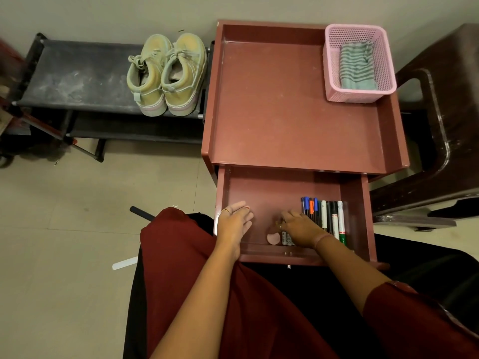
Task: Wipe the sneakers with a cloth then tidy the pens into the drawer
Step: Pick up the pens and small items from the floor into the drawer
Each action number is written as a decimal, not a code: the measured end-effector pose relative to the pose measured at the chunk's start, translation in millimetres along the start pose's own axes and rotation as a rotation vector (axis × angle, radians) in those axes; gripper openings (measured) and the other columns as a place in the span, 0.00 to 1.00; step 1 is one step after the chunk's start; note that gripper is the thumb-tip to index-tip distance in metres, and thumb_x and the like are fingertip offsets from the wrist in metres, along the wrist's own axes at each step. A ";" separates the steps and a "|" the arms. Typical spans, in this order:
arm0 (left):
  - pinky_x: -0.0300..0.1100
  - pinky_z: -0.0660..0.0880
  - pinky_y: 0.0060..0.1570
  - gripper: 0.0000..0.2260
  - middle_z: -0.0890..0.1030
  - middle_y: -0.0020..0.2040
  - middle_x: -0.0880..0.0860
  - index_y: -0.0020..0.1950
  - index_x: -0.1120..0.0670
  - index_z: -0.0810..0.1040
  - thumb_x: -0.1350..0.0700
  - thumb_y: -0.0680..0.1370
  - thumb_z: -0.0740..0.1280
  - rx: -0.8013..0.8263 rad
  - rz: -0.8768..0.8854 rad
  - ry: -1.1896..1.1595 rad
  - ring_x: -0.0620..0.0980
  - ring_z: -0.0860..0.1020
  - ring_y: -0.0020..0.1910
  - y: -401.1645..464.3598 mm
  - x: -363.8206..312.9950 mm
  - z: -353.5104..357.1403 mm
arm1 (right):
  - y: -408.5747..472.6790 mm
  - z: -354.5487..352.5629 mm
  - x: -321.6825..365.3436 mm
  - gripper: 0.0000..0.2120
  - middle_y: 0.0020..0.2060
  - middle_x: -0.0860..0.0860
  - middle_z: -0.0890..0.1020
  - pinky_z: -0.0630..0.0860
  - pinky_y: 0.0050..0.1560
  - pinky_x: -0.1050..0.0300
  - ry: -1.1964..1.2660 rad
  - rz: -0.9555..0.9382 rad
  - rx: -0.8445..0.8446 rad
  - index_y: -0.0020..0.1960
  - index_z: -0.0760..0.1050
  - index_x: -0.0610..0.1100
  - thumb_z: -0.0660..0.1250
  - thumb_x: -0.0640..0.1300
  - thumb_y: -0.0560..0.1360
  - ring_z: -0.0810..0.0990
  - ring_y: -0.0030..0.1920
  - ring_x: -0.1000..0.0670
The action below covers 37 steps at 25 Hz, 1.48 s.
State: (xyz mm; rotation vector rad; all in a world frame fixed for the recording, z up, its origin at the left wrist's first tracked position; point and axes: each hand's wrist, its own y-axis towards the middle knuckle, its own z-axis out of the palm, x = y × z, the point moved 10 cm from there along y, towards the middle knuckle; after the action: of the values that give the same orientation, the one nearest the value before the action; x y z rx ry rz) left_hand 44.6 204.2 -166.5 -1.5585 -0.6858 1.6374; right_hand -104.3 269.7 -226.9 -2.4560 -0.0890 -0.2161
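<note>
The maroon drawer (pixel 267 187) of the small cabinet is pulled out toward me. Several pens and markers (pixel 329 216) lie side by side at its right. My right hand (pixel 300 228) is inside the drawer, its fingers closed over a patterned pen (pixel 287 238) next to a small round pink object (pixel 273 238). My left hand (pixel 234 224) rests open on the drawer's left wall, fingers spread. A pair of pale yellow sneakers (pixel 168 73) stands on the black shoe rack (pixel 72 76) to the left. A striped cloth (pixel 357 66) lies in the pink basket (pixel 334 92).
The cabinet top (pixel 285 104) carries only the pink basket at its back right corner. A dark wooden chair (pixel 445 120) stands to the right. A white strip (pixel 124 263) and a black stick (pixel 141 213) lie on the tiled floor by my knee.
</note>
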 end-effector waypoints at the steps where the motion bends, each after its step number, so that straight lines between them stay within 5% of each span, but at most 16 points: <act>1: 0.39 0.77 0.53 0.09 0.82 0.54 0.56 0.59 0.57 0.76 0.61 0.79 0.65 0.001 0.003 0.003 0.48 0.81 0.51 -0.6 -0.5 -0.1 | 1.9 1.9 3.7 0.20 0.66 0.46 0.65 0.66 0.62 0.49 -0.036 0.000 0.032 0.66 0.72 0.46 0.55 0.35 0.78 0.64 0.64 0.44; 8: 0.39 0.77 0.53 0.10 0.82 0.56 0.55 0.60 0.57 0.76 0.61 0.79 0.65 0.002 0.003 0.019 0.50 0.81 0.55 -0.9 -2.0 -0.8 | 5.1 0.4 8.8 0.16 0.65 0.45 0.65 0.65 0.63 0.48 -0.133 -0.016 0.104 0.67 0.70 0.46 0.55 0.41 0.80 0.64 0.64 0.44; 11: 0.38 0.78 0.52 0.09 0.81 0.56 0.55 0.60 0.57 0.76 0.61 0.79 0.65 0.003 0.005 0.008 0.50 0.81 0.54 -1.2 -2.7 -1.4 | -2.7 -6.0 0.8 0.22 0.66 0.45 0.66 0.67 0.60 0.50 -0.019 0.028 0.097 0.69 0.69 0.46 0.56 0.32 0.78 0.64 0.65 0.43; 15: 0.37 0.77 0.50 0.11 0.81 0.56 0.56 0.61 0.58 0.76 0.61 0.79 0.65 0.020 0.008 -0.044 0.49 0.81 0.54 -5.3 -6.3 -5.7 | -16.1 -27.9 -8.0 0.30 0.61 0.45 0.72 0.69 0.62 0.51 0.281 0.104 0.001 0.67 0.72 0.44 0.54 0.24 0.70 0.66 0.61 0.44; 19: 0.40 0.75 0.54 0.12 0.80 0.51 0.54 0.64 0.60 0.74 0.63 0.80 0.63 0.038 0.022 -0.184 0.47 0.80 0.51 -19.3 -23.6 -14.3 | -29.9 -70.3 7.1 0.21 0.50 0.52 0.74 0.69 0.63 0.53 0.505 0.108 -0.146 0.66 0.74 0.47 0.59 0.32 0.76 0.71 0.56 0.49; 23: 0.43 0.73 0.58 0.11 0.80 0.52 0.55 0.62 0.60 0.75 0.65 0.80 0.63 0.069 0.067 -0.315 0.50 0.80 0.52 -42.0 -55.5 -36.8 | -36.5 -127.4 47.2 0.20 0.54 0.48 0.79 0.71 0.61 0.62 0.574 0.020 -0.297 0.61 0.77 0.44 0.56 0.30 0.76 0.77 0.55 0.52; 29: 0.42 0.75 0.60 0.10 0.81 0.52 0.56 0.60 0.59 0.76 0.65 0.80 0.63 -0.033 0.281 -0.480 0.50 0.80 0.54 -50.1 -128.2 -155.8 | -3.2 -210.6 137.3 0.18 0.50 0.52 0.80 0.69 0.52 0.72 0.473 -0.128 -0.334 0.59 0.79 0.46 0.59 0.32 0.75 0.79 0.50 0.57; 37: 0.42 0.76 0.56 0.11 0.80 0.45 0.53 0.61 0.61 0.76 0.64 0.80 0.62 -0.459 0.256 -0.427 0.50 0.80 0.47 20.3 -92.6 -375.3 | 128.7 -227.8 295.5 0.14 0.53 0.52 0.81 0.72 0.56 0.61 0.377 -0.228 -0.127 0.56 0.79 0.46 0.58 0.36 0.77 0.78 0.53 0.53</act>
State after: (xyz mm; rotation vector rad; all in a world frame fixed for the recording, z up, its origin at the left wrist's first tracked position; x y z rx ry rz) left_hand 408.6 72.4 -170.9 -1.6728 -1.1945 2.1482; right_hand 171.5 29.3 -78.8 -2.4814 -0.1964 -0.8010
